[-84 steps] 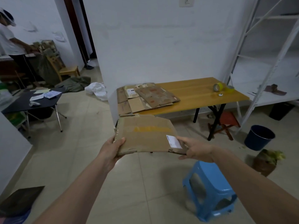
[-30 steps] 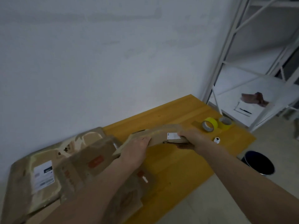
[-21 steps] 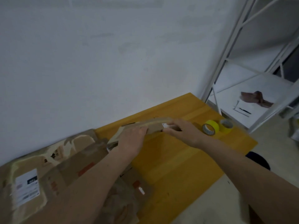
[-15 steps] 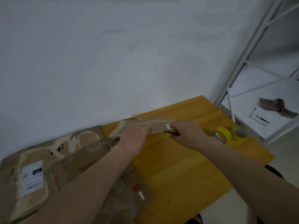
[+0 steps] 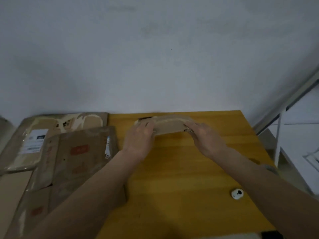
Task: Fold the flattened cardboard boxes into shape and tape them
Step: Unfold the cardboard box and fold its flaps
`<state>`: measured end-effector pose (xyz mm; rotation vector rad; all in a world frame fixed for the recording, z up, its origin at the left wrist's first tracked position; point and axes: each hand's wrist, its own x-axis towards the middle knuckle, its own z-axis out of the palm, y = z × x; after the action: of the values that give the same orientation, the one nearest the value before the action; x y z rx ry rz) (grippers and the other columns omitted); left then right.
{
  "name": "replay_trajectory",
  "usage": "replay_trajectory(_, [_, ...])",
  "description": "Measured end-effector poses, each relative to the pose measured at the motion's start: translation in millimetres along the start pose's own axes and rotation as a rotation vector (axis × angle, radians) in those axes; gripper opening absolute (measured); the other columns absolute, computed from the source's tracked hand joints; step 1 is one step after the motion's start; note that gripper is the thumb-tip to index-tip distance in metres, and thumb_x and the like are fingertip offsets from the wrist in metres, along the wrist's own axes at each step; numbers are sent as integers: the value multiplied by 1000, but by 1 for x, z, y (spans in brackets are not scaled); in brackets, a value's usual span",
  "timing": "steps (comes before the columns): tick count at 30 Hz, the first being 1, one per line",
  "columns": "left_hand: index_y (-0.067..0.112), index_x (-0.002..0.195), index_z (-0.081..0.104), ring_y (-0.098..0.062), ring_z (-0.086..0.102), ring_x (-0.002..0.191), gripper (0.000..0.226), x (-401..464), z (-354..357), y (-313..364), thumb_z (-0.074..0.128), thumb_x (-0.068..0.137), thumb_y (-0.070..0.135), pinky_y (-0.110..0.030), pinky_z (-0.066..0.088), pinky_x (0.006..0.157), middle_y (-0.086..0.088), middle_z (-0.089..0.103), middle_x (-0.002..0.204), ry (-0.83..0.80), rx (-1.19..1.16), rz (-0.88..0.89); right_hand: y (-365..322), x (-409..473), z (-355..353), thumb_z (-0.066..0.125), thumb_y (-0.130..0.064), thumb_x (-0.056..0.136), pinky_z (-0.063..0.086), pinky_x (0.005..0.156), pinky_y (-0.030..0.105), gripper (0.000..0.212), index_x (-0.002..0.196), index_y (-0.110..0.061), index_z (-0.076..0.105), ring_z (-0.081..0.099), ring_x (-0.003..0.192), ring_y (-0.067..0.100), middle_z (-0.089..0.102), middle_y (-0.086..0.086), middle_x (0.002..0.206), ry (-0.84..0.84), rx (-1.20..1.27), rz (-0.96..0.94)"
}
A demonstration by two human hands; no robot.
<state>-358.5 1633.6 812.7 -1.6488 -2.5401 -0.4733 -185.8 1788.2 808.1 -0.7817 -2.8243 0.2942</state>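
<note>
A flattened brown cardboard box point(image 5: 170, 125) sits at the far edge of the yellow wooden table point(image 5: 181, 178), close to the wall, bowed upward in the middle. My left hand point(image 5: 140, 137) grips its left end, fingers curled over the top. My right hand point(image 5: 204, 133) grips its right end the same way. The far side of the box is hidden behind its raised front. No tape roll shows in this view.
A pile of several flattened cardboard boxes point(image 5: 69, 152) covers the table's left part, one with a white label point(image 5: 34, 141). A small white round object point(image 5: 237, 193) lies near the table's right front. A white metal rack point(image 5: 293, 118) stands to the right.
I walked up to the table carrying the box and set it down near the wall. The view has turned to face the table squarely; both hands now squeeze the box's ends inward.
</note>
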Motion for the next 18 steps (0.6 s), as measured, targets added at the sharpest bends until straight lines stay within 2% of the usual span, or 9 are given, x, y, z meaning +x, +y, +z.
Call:
replay_trajectory(2, [8,121,59,-33,61,96,29,-9,9,10,59,93,15,-38,46,70,-12,65,109,8,0,-48,11,-5,2,47,-7,98,50,83,44,43,139,-17,45,50,118,33,57,10,131,12,24,-18])
replay_trajectory(3, [8,121,60,-33,61,96,30,-13,15,12,60,92,12,-38,47,70,-12,66,107,5,4,-68,15,-7,4,47,-6,98,49,88,43,44,141,-16,45,47,122,32,55,10,133,12,34,-28])
replay_trajectory(6, [13,131,57,-31,61,106,44,-18,34,11,63,88,5,-40,51,82,-9,64,123,-16,52,-76,26,-11,18,48,-3,97,43,101,43,48,142,-16,42,42,131,31,49,9,141,24,56,-73])
replay_trajectory(9, [9,123,64,-33,67,100,59,-21,53,6,81,68,-4,-43,56,81,-12,68,118,32,62,-2,34,-15,40,45,-5,98,39,107,41,51,146,-20,36,33,139,26,40,3,149,14,46,-61])
replay_trajectory(11, [7,118,67,-33,69,97,64,-21,70,1,87,59,-5,-44,57,80,-13,70,114,62,90,27,40,-17,55,50,-1,95,42,105,42,56,146,-20,36,35,139,26,41,3,148,52,44,-69])
replay_trajectory(13, [6,118,67,-32,69,101,64,-20,89,-4,86,59,-7,-47,56,82,-14,69,115,115,91,52,46,-16,72,61,8,85,50,95,46,64,142,-15,43,43,133,32,48,7,143,122,32,-100])
replay_trajectory(15, [4,121,66,-33,66,108,62,-20,110,-12,81,63,-11,-50,54,85,-16,67,119,185,76,74,51,-14,92,68,13,76,53,90,48,70,138,-10,47,47,128,37,52,11,139,199,-2,-130])
replay_trajectory(18, [2,124,63,-33,63,114,45,-23,137,-24,61,80,-8,-50,54,88,-17,65,124,300,78,135,54,-14,119,69,12,75,53,90,50,69,138,-7,47,46,129,40,51,13,139,298,-33,-161])
